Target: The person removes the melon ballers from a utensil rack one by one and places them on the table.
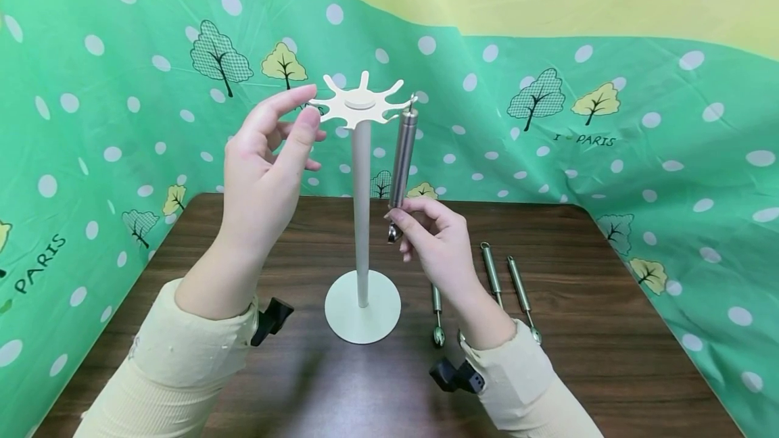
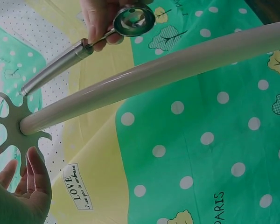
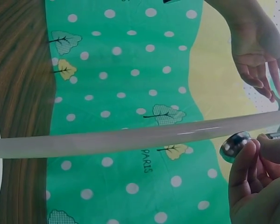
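Observation:
A steel melon baller (image 1: 404, 157) hangs upright at the right side of a white rack (image 1: 360, 105), its loop at the tip of one arm. My right hand (image 1: 435, 238) pinches it near the lower end of its handle. In the left wrist view the round, shiny bowl (image 2: 134, 21) shows beyond those fingers. On the rack's left side my left hand (image 1: 268, 147) holds an arm tip between thumb and fingers. The rack's straight post (image 1: 362, 222) rises between both hands from a round base (image 1: 363, 330).
Several more steel-handled scoops (image 1: 490, 269) lie on the dark wooden table (image 1: 584, 357) to the right, partly hidden behind my right forearm. A green and yellow printed cloth (image 1: 475, 154) stands behind and beside the table.

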Demonstrator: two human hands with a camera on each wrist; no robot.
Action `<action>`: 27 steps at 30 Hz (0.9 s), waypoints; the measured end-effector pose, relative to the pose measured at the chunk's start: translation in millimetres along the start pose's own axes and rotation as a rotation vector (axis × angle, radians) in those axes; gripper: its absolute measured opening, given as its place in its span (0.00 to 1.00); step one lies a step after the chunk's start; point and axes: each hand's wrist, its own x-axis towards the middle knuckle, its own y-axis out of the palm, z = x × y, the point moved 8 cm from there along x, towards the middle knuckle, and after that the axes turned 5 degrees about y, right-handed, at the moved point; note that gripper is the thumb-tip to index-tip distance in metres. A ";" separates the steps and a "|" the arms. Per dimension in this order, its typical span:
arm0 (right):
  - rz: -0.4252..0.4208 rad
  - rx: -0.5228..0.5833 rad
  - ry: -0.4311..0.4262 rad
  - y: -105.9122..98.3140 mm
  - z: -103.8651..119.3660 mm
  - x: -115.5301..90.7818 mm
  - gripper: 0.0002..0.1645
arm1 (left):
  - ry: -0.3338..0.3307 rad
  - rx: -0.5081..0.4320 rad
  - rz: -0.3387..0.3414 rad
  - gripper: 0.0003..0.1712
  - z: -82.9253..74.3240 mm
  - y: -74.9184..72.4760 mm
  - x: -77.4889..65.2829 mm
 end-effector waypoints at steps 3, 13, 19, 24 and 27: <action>-0.013 0.016 -0.012 -2.8 1.6 -1.2 0.06 | 0.002 -0.001 -0.002 0.19 -0.1 -0.2 0.2; -0.032 0.039 -0.063 -14.7 0.7 -7.4 0.04 | -0.004 0.008 0.004 0.19 0.4 -0.9 0.1; -0.090 0.054 -0.037 -27.8 -3.1 -14.0 0.12 | 0.004 0.011 0.006 0.19 -0.2 -0.6 -0.1; -0.133 0.030 -0.029 -38.3 -5.8 -20.7 0.10 | 0.004 0.008 0.005 0.19 0.2 -0.5 -0.1; -0.149 0.043 -0.045 -44.3 -6.8 -24.4 0.10 | 0.004 0.009 0.004 0.19 0.3 -0.6 -0.1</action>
